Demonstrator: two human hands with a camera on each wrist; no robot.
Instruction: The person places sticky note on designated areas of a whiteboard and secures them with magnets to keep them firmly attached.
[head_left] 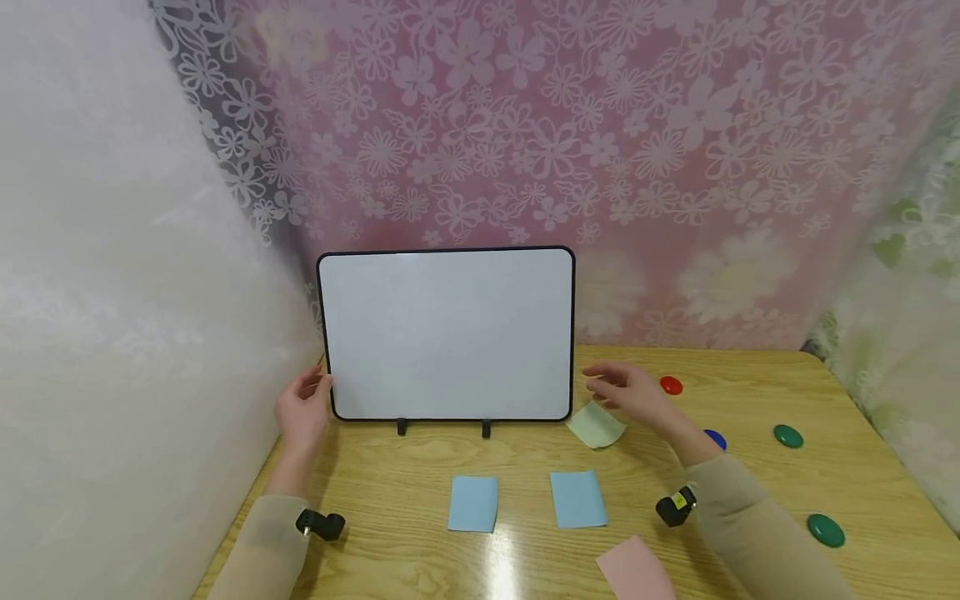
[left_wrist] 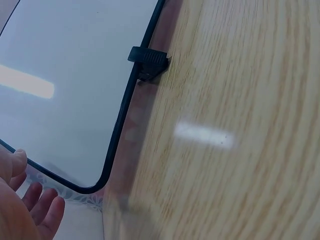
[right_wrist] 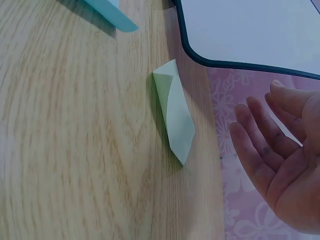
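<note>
A whiteboard (head_left: 450, 333) with a thin black frame stands upright on two small black feet (head_left: 486, 429). My left hand (head_left: 303, 408) is at its left side, thumb tip right at the frame and the other fingers spread loosely past the edge, as the left wrist view shows (left_wrist: 40, 210). Off the board's right side, my right hand (head_left: 633, 392) hovers with relaxed fingers, a gap between it and the frame; nothing is in its palm (right_wrist: 280, 165). Below that hand lies a pale green sticky note (head_left: 596, 425), its edges curled up.
Two blue sticky notes (head_left: 473, 504) and a pink one (head_left: 637, 569) lie toward the front. On the right are a red magnet-like disc (head_left: 671, 385), a blue one (head_left: 716, 439) and two green ones (head_left: 788, 436). A white wall (head_left: 150, 333) borders the left; patterned cloth (head_left: 525, 125) hangs behind.
</note>
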